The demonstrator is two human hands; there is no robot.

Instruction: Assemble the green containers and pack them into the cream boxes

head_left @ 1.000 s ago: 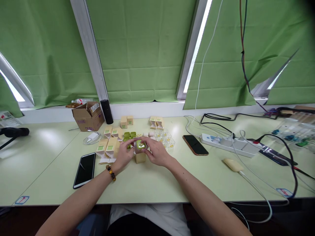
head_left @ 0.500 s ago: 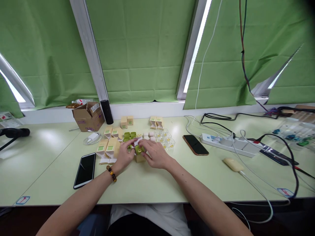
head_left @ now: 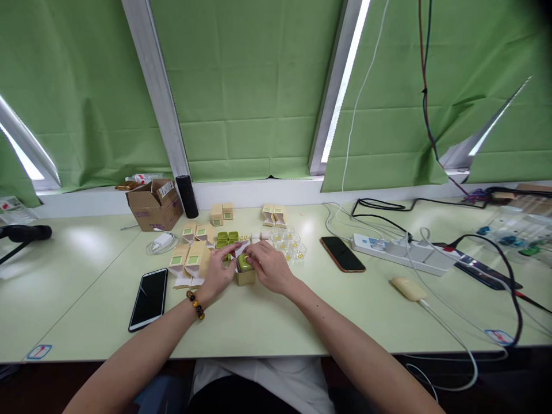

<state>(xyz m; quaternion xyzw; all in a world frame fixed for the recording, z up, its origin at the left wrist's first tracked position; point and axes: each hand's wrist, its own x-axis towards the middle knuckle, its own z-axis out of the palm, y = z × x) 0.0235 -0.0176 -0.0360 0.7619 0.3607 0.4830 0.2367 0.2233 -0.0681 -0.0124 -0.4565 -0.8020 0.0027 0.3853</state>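
Observation:
A small cream cardboard box [head_left: 245, 279] stands upright on the table between my hands, its top open with pale flaps. A square green container [head_left: 244, 263] sits in the mouth of that box. My left hand [head_left: 219, 271] is closed at the box's left side, thumb against it and fingers at the raised flap. From the right, my right hand [head_left: 271, 267] has its bent fingers pressed on the green container; its fingertips are partly hidden. Behind my left fingers are several more green containers [head_left: 227, 236]. Pale pink cylinders [head_left: 259, 236] lie beyond my right hand.
Several open cream boxes [head_left: 197, 261] stand left of my hands, near a phone [head_left: 149, 299]. Clear plastic cups [head_left: 290, 241] stand to the right. Farther right are another phone [head_left: 342, 254], a power strip [head_left: 401, 254] and loose cables. A brown carton [head_left: 155, 210] is at the back left.
The green container sits lower in the box, and more of the box's front shows. My right hand has shifted slightly left, its fingers now on top. The left hand has barely moved.

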